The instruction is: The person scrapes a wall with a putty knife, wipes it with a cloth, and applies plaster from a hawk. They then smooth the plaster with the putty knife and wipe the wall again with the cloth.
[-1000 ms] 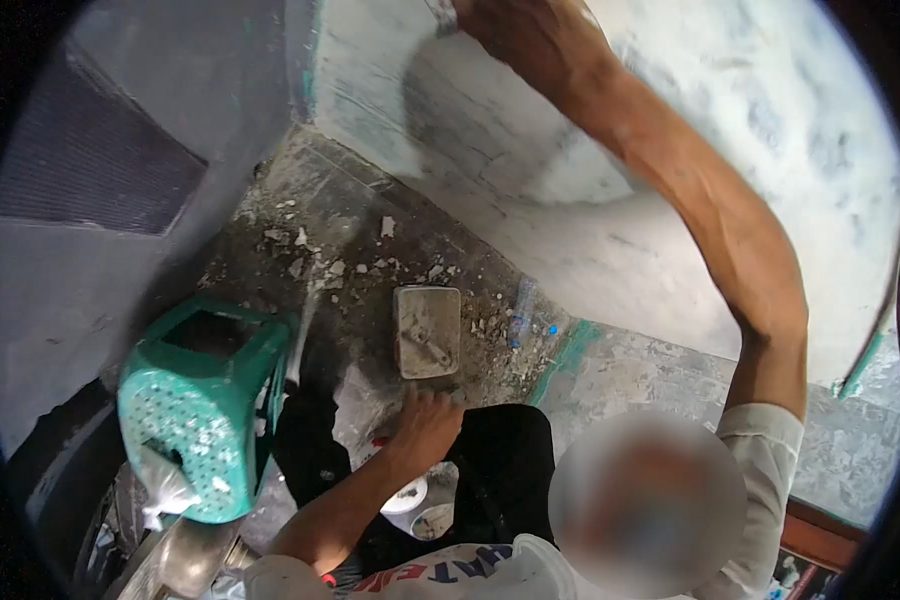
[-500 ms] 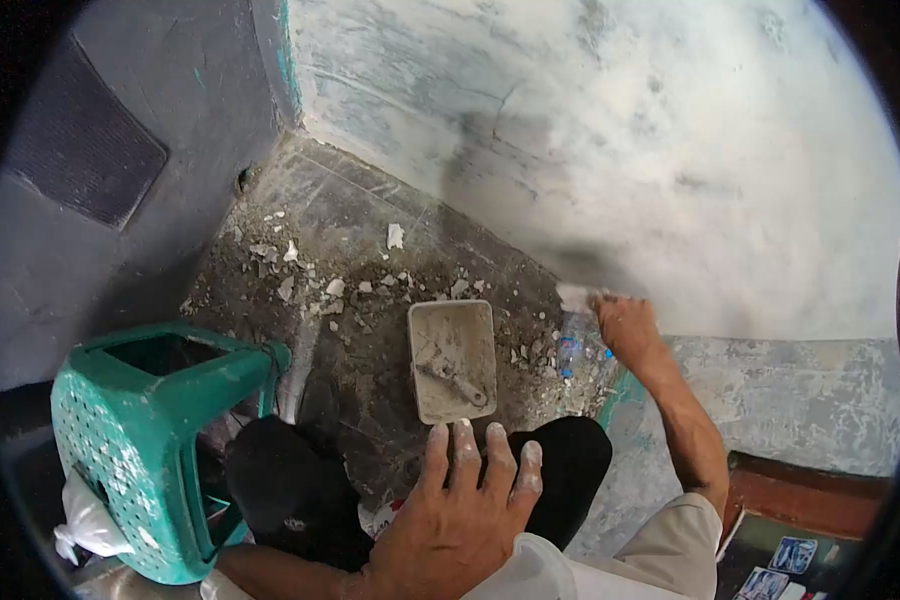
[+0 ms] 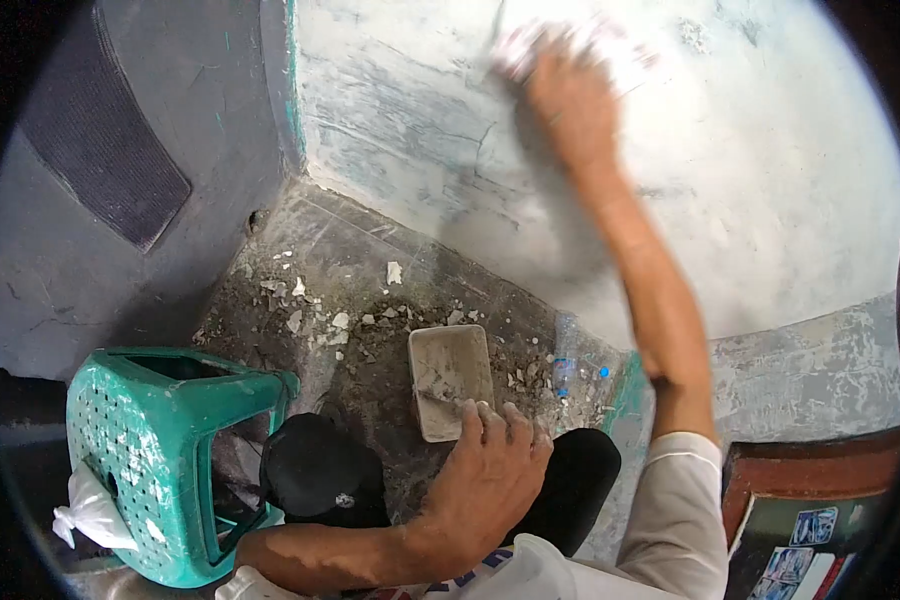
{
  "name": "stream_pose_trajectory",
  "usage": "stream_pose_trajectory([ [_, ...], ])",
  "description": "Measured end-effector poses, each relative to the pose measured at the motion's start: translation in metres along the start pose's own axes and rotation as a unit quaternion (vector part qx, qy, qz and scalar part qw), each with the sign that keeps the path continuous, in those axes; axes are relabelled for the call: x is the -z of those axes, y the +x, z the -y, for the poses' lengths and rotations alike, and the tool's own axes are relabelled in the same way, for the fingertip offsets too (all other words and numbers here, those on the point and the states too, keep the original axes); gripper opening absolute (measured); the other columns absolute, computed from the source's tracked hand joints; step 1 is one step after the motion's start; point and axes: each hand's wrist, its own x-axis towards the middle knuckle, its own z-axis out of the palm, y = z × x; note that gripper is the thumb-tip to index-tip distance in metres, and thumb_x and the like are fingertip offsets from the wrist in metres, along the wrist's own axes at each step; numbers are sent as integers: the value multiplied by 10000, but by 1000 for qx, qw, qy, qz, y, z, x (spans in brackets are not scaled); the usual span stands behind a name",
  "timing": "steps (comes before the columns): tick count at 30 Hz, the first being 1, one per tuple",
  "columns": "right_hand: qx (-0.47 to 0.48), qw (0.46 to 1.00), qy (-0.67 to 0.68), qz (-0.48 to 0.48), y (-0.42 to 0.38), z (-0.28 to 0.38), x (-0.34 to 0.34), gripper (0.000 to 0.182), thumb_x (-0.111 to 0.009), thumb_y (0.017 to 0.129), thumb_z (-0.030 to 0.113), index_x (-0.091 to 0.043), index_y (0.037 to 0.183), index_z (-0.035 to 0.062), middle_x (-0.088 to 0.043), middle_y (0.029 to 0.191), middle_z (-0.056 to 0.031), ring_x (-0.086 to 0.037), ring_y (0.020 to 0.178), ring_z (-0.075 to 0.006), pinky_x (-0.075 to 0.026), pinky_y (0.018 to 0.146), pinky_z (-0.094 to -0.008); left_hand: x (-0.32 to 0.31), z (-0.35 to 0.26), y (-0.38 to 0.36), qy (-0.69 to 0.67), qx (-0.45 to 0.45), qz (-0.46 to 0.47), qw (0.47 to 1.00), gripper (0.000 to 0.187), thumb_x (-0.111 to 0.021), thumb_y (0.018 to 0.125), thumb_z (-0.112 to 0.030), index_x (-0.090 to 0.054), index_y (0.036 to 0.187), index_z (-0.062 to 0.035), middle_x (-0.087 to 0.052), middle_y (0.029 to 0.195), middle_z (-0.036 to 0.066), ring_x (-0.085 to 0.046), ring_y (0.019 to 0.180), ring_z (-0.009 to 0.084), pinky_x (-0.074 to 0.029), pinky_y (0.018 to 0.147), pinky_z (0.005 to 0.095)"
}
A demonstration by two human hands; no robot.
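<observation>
My right hand (image 3: 575, 105) is up on the whitish plastered wall (image 3: 770, 190), pressing a crumpled white cloth with reddish marks (image 3: 625, 55) against it. Motion blurs the fingers and the cloth. My left hand (image 3: 490, 475) hangs over my knees with its fingers apart, and nothing is in it. Just beyond its fingertips lies a shallow rectangular tray (image 3: 452, 350) smeared with grey paste. The hand covers the tray's near corner, where the scraper in it is mostly hidden.
A green plastic stool (image 3: 140, 450) lies on its side at the left, a white knotted bag (image 3: 95, 510) against it. Plaster chips (image 3: 340, 322) litter the floor. A clear bottle (image 3: 565, 350) lies by the wall's foot. A brown wooden frame (image 3: 805, 470) stands at lower right.
My right hand has swept from the wall's lower edge far up the wall with the cloth. My left hand has shifted slightly right, its fingers now more bent. The view has tilted a little.
</observation>
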Motion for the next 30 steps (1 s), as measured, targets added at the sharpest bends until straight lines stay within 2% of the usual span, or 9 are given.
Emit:
stream_pose_trajectory([
  [4,142,965,200,93,-129,148,-10,324,-586,898,191,-672,1183,62,-716,1076,-204,-709,905,-321,-549,862,-517,-3,-1,-9,-6,11,-23,1000,446,-490,987,-199,-501,1404,-39,-597,1270,214,-601,1159,349,-404,1047,496],
  [6,216,762,364,490,-124,133,15,324,-571,912,203,-660,1205,97,-697,1118,-198,-688,986,-329,-531,894,-534,-4,2,-13,-12,20,1,1000,443,-505,982,-202,-513,1392,-37,-608,1257,210,-608,1161,351,-403,1050,503],
  [13,-147,967,208,-23,15,-27,90,409,-586,855,-5,-613,1256,68,-709,883,-119,-668,662,-230,-517,503,-374,2,8,-21,-11,10,-71,997,398,-523,965,-208,-572,1320,-36,-643,1213,195,-640,1096,336,-412,1041,526],
  [18,43,999,-4,-33,-21,60,-4,271,-568,886,113,-631,1127,5,-709,880,-116,-669,738,-310,-554,627,-438,-9,0,-15,-7,-1,-87,996,359,-535,959,-213,-602,1272,-49,-661,1137,157,-651,1048,300,-418,1028,516],
  [20,113,807,393,426,-50,106,30,188,-552,923,131,-625,1027,-7,-693,876,-181,-676,725,-282,-548,652,-434,-2,7,-6,-31,26,-62,997,370,-556,956,-220,-589,1278,-41,-640,1176,178,-632,1098,318,-409,1040,513],
  [22,71,814,500,289,-105,107,14,235,-567,940,180,-633,1042,-21,-683,867,-191,-681,705,-249,-547,632,-440,8,25,-5,-49,64,-30,996,384,-576,954,-228,-575,1283,-32,-619,1215,198,-613,1147,337,-399,1052,511],
  [24,-95,643,699,296,-72,45,71,207,-563,930,98,-619,1091,-19,-698,943,-184,-699,808,-294,-576,660,-413,20,44,2,-96,161,-203,961,422,-623,936,-259,-558,1281,-24,-608,1206,188,-572,1187,329,-399,1054,486],
  [26,-414,319,799,296,-92,13,90,213,-551,982,122,-600,1133,-20,-702,1001,-161,-708,921,-260,-606,661,-413,33,67,2,-154,208,-398,880,504,-670,924,-253,-512,1332,-2,-586,1242,191,-524,1228,344,-418,1023,474],
  [30,-504,147,842,124,-109,-23,143,267,-540,1016,161,-581,1206,-22,-688,1100,-133,-698,1002,-230,-635,715,-394,53,80,6,-186,229,-540,789,595,-692,932,-227,-431,1408,17,-591,1252,185,-570,1170,310,-452,955,444],
])
